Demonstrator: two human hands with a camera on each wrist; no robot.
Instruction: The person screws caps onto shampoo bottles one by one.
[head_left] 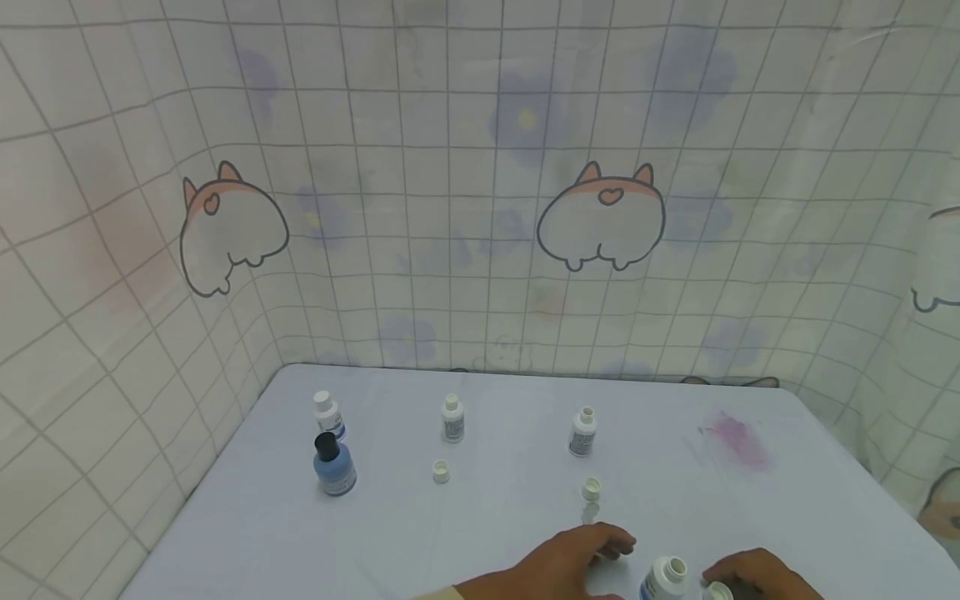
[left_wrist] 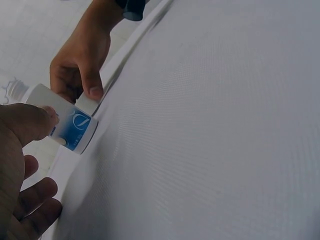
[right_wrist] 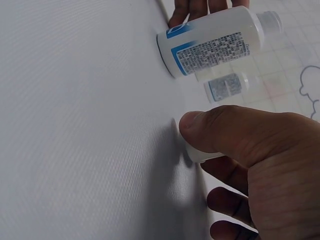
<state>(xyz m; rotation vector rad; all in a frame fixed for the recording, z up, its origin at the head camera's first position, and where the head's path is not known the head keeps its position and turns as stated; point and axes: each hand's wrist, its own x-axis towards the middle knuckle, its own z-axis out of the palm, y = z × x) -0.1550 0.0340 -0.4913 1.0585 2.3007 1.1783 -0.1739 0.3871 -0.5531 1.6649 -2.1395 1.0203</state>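
A white bottle with a blue label [head_left: 663, 578] stands uncapped near the table's front edge, its threaded mouth bare. Just left of it, my left hand [head_left: 573, 560] has its fingers spread and relaxed, with a gap to the bottle in the head view. The left thumb [left_wrist: 37, 121] overlaps the bottle [left_wrist: 75, 131] in the left wrist view. To the bottle's right, my right hand [head_left: 765, 573] pinches a white cap [head_left: 717, 591] between thumb and finger, down at the tabletop. That cap [right_wrist: 202, 155] is partly covered by the thumb in the right wrist view.
Farther back stand two small uncapped-looking white bottles [head_left: 452, 418] [head_left: 582, 432], each with a loose cap [head_left: 441, 472] [head_left: 591, 489] in front. At left are a blue bottle with black cap [head_left: 335, 468] and a white capped bottle [head_left: 328, 415]. A pink stain [head_left: 738, 440] marks the table.
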